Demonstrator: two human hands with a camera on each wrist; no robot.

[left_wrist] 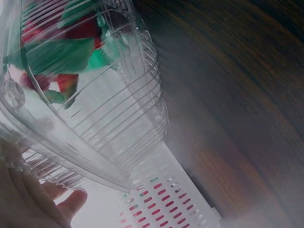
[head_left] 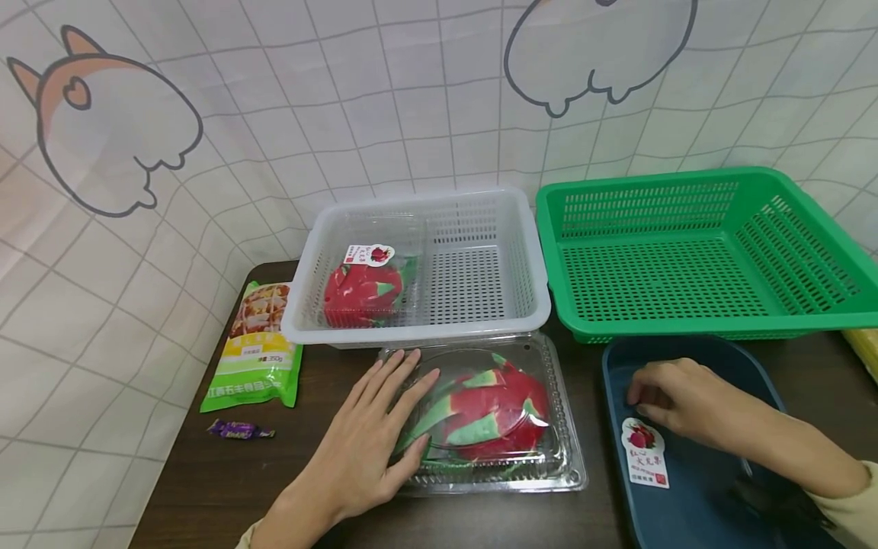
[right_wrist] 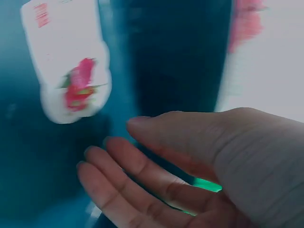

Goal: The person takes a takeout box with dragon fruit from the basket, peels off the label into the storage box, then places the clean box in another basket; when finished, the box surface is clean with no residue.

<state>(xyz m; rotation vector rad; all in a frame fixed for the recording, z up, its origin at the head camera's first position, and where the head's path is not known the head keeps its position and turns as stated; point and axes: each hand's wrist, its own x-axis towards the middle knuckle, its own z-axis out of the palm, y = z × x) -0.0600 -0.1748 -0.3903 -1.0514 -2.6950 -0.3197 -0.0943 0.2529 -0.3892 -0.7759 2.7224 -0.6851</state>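
A clear plastic clamshell box (head_left: 425, 480) holds a red and green dragon fruit (head_left: 494, 412) and is closed on the table. My left hand (head_left: 370, 435) rests on its left side with the fingers spread over the lid. In the left wrist view the ribbed box wall (left_wrist: 118, 118) is close beside the fingers. Over the dark blue tray (head_left: 693, 503) is my right hand (head_left: 675, 400), its fingers loosely bent and holding nothing. Just below its fingertips lies a white label (head_left: 645, 454) with a dragon fruit picture, also seen as a label (right_wrist: 71, 61) in the right wrist view.
A white basket (head_left: 466, 282) holds another boxed dragon fruit (head_left: 363, 293) bearing a label. Right of it stands a green basket (head_left: 645, 274). A green and yellow food bag (head_left: 257, 358) and a purple wrapped candy (head_left: 238, 430) lie left. Some dark object (head_left: 754, 496) is in the blue tray.
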